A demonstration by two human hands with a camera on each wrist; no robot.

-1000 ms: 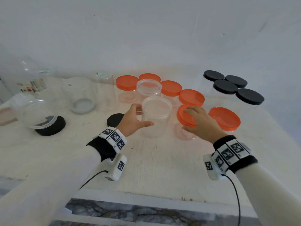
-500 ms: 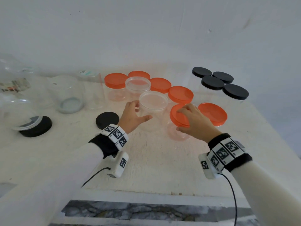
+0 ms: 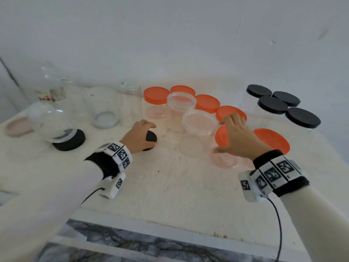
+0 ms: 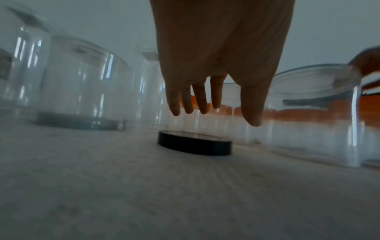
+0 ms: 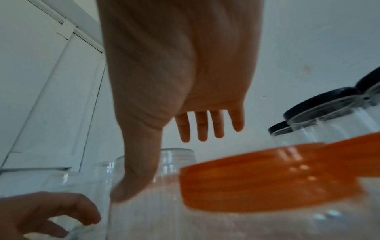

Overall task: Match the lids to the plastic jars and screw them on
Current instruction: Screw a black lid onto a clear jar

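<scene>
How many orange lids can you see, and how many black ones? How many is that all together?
Orange lids: 6
Black lids: 6
Total: 12 lids

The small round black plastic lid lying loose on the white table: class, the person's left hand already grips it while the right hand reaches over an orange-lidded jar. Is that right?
Not quite. The left hand does not grip the small round black plastic lid; it hovers above it, fingers spread and clear of it, as the left wrist view shows. The right hand does reach over an orange-lidded clear plastic jar.
</scene>
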